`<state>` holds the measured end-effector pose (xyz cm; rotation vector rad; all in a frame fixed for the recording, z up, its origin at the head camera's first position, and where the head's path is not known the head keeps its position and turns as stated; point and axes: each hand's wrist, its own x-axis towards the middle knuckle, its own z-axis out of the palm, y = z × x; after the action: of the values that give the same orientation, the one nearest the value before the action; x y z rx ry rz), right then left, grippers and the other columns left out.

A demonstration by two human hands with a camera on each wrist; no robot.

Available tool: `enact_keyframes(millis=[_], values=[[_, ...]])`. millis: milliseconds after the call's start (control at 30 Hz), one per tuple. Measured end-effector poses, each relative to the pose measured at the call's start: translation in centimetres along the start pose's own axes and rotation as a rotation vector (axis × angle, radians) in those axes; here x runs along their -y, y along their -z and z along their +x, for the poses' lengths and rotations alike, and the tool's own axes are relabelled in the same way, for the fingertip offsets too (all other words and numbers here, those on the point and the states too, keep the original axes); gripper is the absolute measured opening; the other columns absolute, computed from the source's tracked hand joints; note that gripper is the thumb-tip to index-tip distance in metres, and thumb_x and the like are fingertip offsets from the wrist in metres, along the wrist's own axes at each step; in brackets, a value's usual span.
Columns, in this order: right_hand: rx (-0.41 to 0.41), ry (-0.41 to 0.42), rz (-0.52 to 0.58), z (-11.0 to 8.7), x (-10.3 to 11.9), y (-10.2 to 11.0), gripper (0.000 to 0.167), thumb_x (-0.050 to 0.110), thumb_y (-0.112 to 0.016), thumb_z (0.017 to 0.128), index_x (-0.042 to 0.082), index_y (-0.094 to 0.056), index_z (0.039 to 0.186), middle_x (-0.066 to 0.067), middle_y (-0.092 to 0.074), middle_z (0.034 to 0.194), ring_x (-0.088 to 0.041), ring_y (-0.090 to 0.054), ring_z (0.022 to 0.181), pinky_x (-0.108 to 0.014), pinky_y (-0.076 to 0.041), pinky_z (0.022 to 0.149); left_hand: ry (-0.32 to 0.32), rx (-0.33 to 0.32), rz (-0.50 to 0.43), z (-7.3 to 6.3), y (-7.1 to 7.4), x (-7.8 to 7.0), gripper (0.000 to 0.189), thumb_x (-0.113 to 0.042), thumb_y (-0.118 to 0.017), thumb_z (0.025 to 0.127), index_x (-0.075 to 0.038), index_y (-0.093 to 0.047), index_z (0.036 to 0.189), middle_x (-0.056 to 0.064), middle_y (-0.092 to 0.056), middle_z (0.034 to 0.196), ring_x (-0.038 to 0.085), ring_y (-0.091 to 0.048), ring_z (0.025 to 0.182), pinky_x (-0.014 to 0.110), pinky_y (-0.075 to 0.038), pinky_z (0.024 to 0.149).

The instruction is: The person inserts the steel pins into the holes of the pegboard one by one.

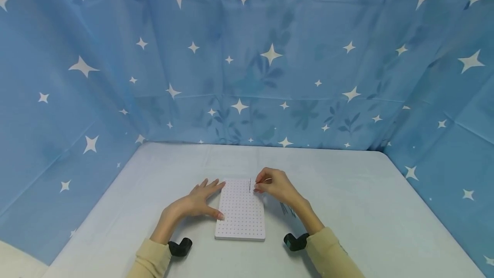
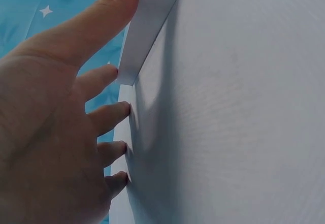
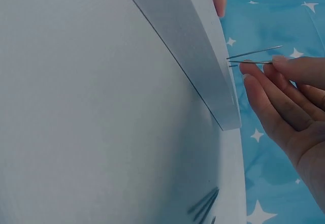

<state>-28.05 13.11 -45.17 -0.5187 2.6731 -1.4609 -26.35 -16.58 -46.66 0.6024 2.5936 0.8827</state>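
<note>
A white board (image 1: 241, 216) with rows of small holes lies flat on the table. My left hand (image 1: 196, 202) is spread along its left side, the thumb (image 2: 109, 5) on the board and the index fingertip at its edge. Thin metal pins (image 1: 249, 186) stand upright near the board's far right corner. Beside them my right hand (image 1: 278, 187) pinches a thin metal pin (image 3: 254, 62) between thumb and fingers, its lower end at the board's surface. A neighbouring pin (image 3: 256, 52) leans slightly away from it. The exact hole under the held pin is too small to tell.
Several loose pins (image 1: 284, 208) lie on the white table (image 1: 378, 209) right of the board, partly behind my right wrist. Black wrist devices (image 1: 180, 247) sit at both cuffs. A blue star-patterned curtain (image 1: 247, 72) surrounds the table's back and sides.
</note>
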Motion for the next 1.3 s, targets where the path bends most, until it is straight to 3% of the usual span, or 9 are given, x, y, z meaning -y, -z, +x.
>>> enact_keyframes(millis=[700,1033,1300], values=[[0.021,0.042,-0.017,0.5,0.7,-1.1,0.008,0.001,-0.073,0.090,0.004,-0.066,0.093,-0.003,-0.071,0.087,-0.015,-0.072,0.083,-0.025,-0.060,0.071,0.010,-0.028,0.004,0.6,-0.7,1.2,0.109,-0.050,-0.091,0.071,-0.022,-0.037,0.161,0.010,-0.024,0.171,0.042,-0.003,0.159,0.063,-0.001,0.128],[0.039,0.045,-0.049,0.5,0.6,-1.4,0.013,-0.001,-0.074,0.090,0.009,-0.066,0.089,0.000,-0.070,0.084,-0.011,-0.068,0.077,-0.022,-0.058,0.068,0.007,0.000,0.011,0.2,0.2,-0.1,0.107,-0.047,-0.089,0.076,-0.017,-0.034,0.162,0.016,-0.023,0.170,0.047,-0.004,0.158,0.066,-0.004,0.126],[0.052,0.048,-0.103,0.6,0.6,-1.6,0.014,0.000,-0.075,0.090,0.010,-0.066,0.089,0.002,-0.069,0.083,-0.010,-0.065,0.077,-0.022,-0.055,0.068,0.011,0.000,0.022,0.1,0.2,0.0,0.106,-0.046,-0.089,0.076,-0.017,-0.035,0.162,0.017,-0.024,0.170,0.047,-0.005,0.158,0.065,-0.005,0.127]])
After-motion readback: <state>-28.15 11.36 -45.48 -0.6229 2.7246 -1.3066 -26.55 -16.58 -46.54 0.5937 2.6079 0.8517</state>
